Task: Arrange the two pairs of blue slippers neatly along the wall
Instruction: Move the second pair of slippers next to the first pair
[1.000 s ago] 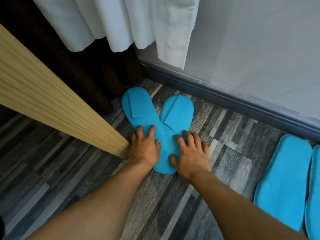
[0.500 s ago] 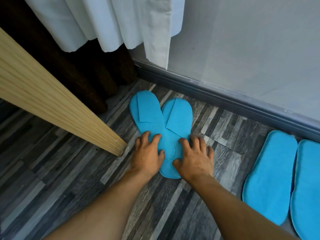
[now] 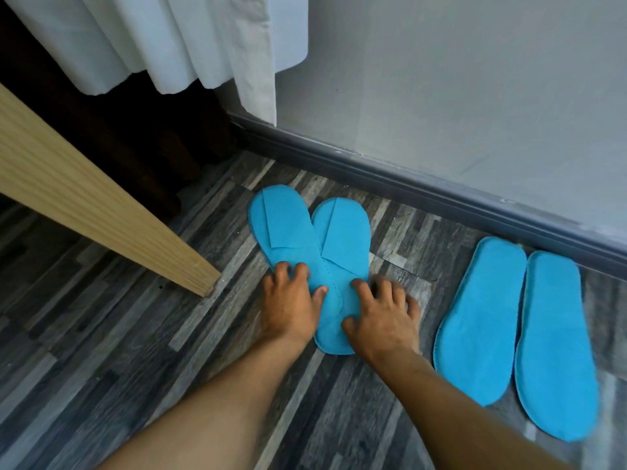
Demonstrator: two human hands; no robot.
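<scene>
Two flat blue slippers lie on the floor with toes toward the wall: the left slipper (image 3: 281, 225) and the right slipper (image 3: 342, 232). Their heels overlap under my hands. My left hand (image 3: 288, 303) presses flat on the left slipper's heel, fingers spread. My right hand (image 3: 383, 313) rests on the right slipper's heel edge, partly on the floor. A second pair lies to the right, side by side with soles up: one slipper (image 3: 478, 317) and the other (image 3: 556, 340), toes near the baseboard (image 3: 441, 195).
A light wooden beam (image 3: 84, 195) slants across the left, its end close to my left hand. White curtains (image 3: 169, 42) hang over a dark corner. The grey wall (image 3: 458, 96) runs diagonally above the striped wood-pattern floor (image 3: 101, 334).
The two slippers under my hands have swung closer together and shifted right, away from the beam. The second pair has come further into view.
</scene>
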